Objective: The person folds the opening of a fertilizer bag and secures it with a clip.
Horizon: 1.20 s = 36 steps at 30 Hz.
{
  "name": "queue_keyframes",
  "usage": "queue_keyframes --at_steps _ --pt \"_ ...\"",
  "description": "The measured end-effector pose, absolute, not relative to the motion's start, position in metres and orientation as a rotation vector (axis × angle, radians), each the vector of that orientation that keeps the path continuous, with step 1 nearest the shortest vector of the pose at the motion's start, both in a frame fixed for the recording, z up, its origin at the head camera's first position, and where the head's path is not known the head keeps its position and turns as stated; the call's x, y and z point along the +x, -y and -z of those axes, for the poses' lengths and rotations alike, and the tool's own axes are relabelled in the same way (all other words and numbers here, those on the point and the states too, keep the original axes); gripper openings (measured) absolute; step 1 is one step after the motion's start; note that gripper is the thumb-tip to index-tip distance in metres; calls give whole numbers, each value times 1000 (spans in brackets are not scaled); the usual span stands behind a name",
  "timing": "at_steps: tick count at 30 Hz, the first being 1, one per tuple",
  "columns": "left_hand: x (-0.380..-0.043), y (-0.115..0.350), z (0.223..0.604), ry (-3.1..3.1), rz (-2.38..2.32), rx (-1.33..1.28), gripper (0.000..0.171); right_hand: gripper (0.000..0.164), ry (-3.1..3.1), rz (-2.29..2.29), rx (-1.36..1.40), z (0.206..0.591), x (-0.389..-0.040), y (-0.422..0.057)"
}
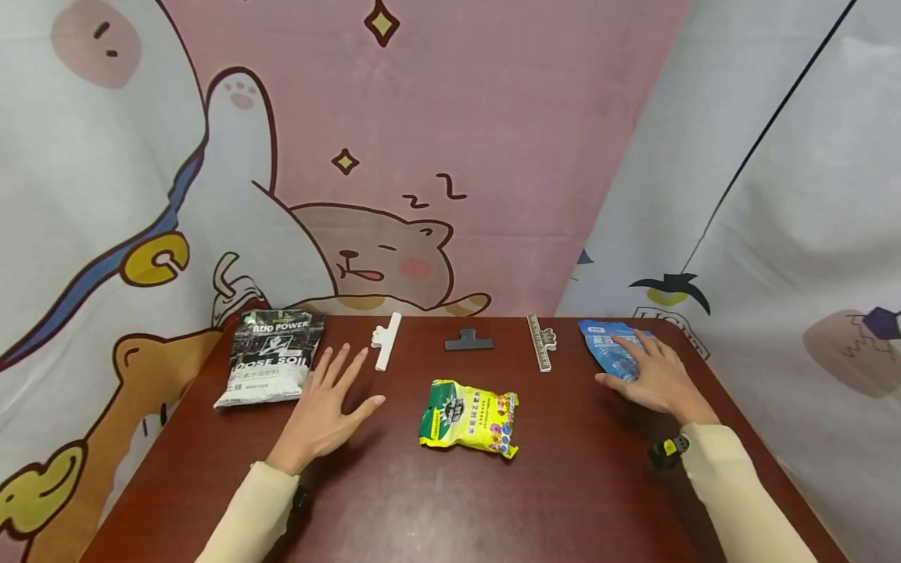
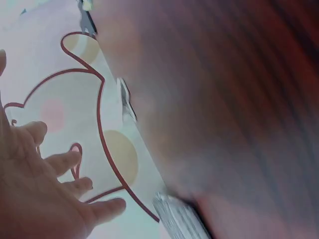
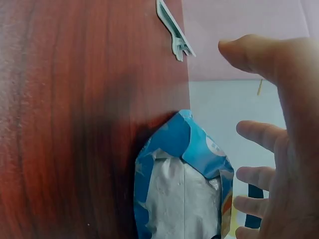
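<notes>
My left hand (image 1: pixel 320 414), fingers spread, hovers over the table beside a black-and-white soil bag (image 1: pixel 271 360) and holds nothing. On the right, my other hand (image 1: pixel 655 375) reaches over a blue pouch (image 1: pixel 607 348) with its fingers apart; the right wrist view shows the pouch's silvery underside (image 3: pixel 182 199) next to those fingers. Between the hands lies a yellow-and-green packet (image 1: pixel 470 418). Farther back are a white clip (image 1: pixel 385 341), a dark grey clip (image 1: pixel 468 340) and a ridged pale clip (image 1: pixel 539 342).
The dark red-brown table (image 1: pixel 422 508) ends at the back against a hanging cartoon-print cloth (image 1: pixel 493 156). More cloth (image 1: pixel 795 313) hangs along the right side. A watch-like band with a yellow face (image 1: pixel 672 447) sits at my right wrist.
</notes>
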State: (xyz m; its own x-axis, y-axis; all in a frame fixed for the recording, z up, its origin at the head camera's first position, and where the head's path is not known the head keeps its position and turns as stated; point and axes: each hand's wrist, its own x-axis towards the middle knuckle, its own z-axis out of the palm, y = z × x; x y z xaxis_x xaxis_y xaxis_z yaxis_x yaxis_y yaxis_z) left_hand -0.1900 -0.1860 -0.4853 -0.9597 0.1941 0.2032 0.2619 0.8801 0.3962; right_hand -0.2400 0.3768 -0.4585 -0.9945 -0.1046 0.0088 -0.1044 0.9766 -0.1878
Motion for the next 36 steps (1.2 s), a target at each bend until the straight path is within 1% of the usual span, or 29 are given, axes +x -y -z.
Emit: queue_keyframes --at_steps 7,13,21,29,36 --pt "-185 159 488 2868 758 -444 84 97 -3092 336 -136 455 -249 -386" --pt "-182 136 488 2874 847 -545 79 96 -3046 391 -96 458 -255 -395" --pt "-183 106 483 2909 926 -696 77 99 -2960 508 -31 458 -260 -404" --pt "-183 78 483 2896 923 -823 72 100 -2903 570 76 465 -262 -410" --pt "-184 59 487 2893 884 -931 71 98 -2929 567 91 471 -262 -413"
